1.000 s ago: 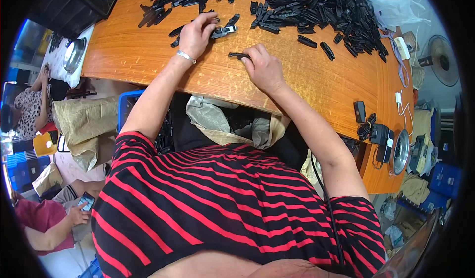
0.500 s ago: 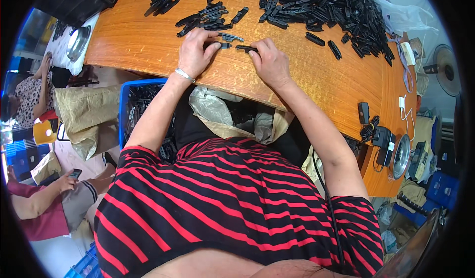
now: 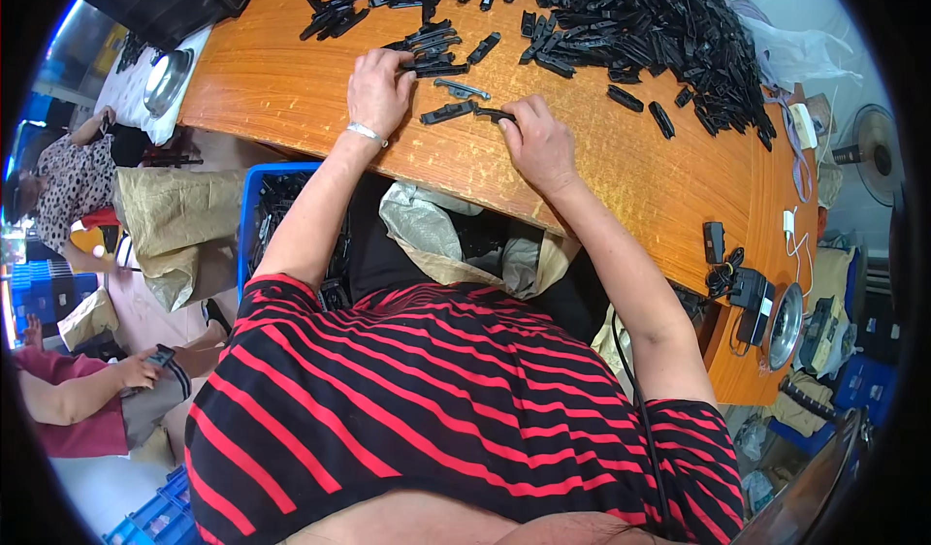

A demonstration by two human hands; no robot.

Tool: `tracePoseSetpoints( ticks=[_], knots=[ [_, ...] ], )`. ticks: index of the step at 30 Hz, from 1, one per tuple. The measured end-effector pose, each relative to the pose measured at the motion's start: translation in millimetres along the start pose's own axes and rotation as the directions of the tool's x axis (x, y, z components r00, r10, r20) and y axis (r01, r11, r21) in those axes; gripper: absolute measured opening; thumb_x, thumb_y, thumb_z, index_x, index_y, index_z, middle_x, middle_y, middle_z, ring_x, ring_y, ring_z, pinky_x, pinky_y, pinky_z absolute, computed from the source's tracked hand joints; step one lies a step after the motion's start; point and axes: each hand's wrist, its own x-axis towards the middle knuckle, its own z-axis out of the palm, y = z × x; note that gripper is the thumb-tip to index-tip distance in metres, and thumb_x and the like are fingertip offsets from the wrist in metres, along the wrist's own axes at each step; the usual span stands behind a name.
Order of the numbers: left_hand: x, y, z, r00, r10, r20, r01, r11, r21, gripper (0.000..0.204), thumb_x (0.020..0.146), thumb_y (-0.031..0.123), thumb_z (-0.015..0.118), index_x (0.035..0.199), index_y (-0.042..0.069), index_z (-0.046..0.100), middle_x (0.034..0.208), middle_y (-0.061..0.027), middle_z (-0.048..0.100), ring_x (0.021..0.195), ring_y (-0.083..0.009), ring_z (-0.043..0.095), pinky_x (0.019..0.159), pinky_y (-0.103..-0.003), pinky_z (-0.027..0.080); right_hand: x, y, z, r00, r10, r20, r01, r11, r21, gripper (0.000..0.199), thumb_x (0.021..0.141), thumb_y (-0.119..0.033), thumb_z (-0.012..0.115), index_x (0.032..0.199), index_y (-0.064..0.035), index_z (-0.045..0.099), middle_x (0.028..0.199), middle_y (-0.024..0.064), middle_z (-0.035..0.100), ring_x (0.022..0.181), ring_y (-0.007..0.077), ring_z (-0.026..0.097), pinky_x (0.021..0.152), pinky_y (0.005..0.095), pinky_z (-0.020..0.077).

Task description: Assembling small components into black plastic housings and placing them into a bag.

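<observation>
My right hand (image 3: 540, 145) pinches a slim black plastic piece (image 3: 495, 114) between thumb and fingertips, low over the wooden table. Its left end meets or nearly meets a longer black plastic part (image 3: 448, 112) lying flat. Just beyond that part lies a slender grey-black strip (image 3: 463, 89). My left hand (image 3: 379, 96) rests at the near left side of a small cluster of black plastic parts (image 3: 430, 41). Its thumb and forefinger are apart, close to the nearest part of the cluster; whether they touch it is hard to see.
A large heap of black plastic parts (image 3: 640, 31) covers the table's far side, with several strays before it. A blue crate (image 3: 250, 196) of parts stands below the left edge. Chargers with cable (image 3: 749, 293) lie at right. Two other people are at left.
My left hand has let go of the longer black part and moved away to the left, toward the small cluster. The right hand keeps its slim piece. The whole view has shifted slightly.
</observation>
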Motion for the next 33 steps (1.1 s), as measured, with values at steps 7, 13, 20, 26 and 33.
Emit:
tracePoseSetpoints(
  ticks=[7,13,20,26,33],
  knots=[
    [-15.6,32.9,13.9,0.956,0.15,0.253,-0.165,0.986,0.039,0.051,0.085,0.043,0.06,0.132,0.025,0.05,0.141,-0.0109,0.038,0.137,-0.0348,0.023,0.108,-0.056,0.019,0.2,-1.1,-2.6,1.0,0.003,-0.002,-0.003,1.0,-0.001,0.013,0.084,-0.017,0.063,0.094,-0.0091,0.06,0.09,0.0079,0.058,0.074,0.029,0.063,0.061,0.0376,0.0516],
    [2.4,20.3,38.1,0.945,0.098,0.311,-0.136,0.986,0.101,0.046,0.091,0.043,0.049,0.134,0.028,0.046,0.144,-0.0088,0.035,0.137,-0.0364,0.023,0.107,-0.059,0.019,-0.4,-1.4,-0.9,1.0,-0.006,-0.005,0.006,1.0,-0.007,0.014,0.083,-0.016,0.064,0.094,-0.0089,0.061,0.092,0.008,0.059,0.075,0.0298,0.063,0.061,0.0378,0.0515],
    [44.9,-4.2,74.5,0.979,0.03,0.2,-0.075,0.972,0.223,0.043,0.093,0.042,0.045,0.134,0.029,0.045,0.143,-0.0052,0.04,0.136,-0.0319,0.028,0.105,-0.057,0.026,-0.3,1.0,-2.0,1.0,0.025,-0.011,-0.025,0.999,-0.023,0.014,0.082,-0.016,0.064,0.095,-0.0093,0.061,0.091,0.0081,0.059,0.074,0.0297,0.063,0.062,0.038,0.0513],
    [64.7,8.5,77.9,0.996,0.05,0.073,-0.063,0.978,0.199,0.039,0.09,0.037,0.052,0.125,0.019,0.055,0.132,-0.0053,0.051,0.127,-0.0285,0.04,0.102,-0.051,0.031,-0.9,7.1,5.8,1.0,0.008,-0.022,-0.008,1.0,0.008,0.013,0.083,-0.017,0.064,0.093,-0.0097,0.061,0.09,0.0075,0.058,0.073,0.0287,0.063,0.06,0.0367,0.0507],
    [94.8,96.3,110.4,0.92,0.35,0.176,-0.305,0.922,-0.237,0.057,0.082,0.039,0.064,0.134,0.023,0.046,0.139,-0.0127,0.042,0.128,-0.0333,0.039,0.102,-0.046,0.038,-0.9,6.0,5.3,1.0,0.016,-0.015,-0.017,1.0,-0.019,0.015,0.081,-0.018,0.065,0.092,-0.0088,0.059,0.09,0.0089,0.056,0.071,0.0295,0.062,0.06,0.038,0.051]
  ],
)
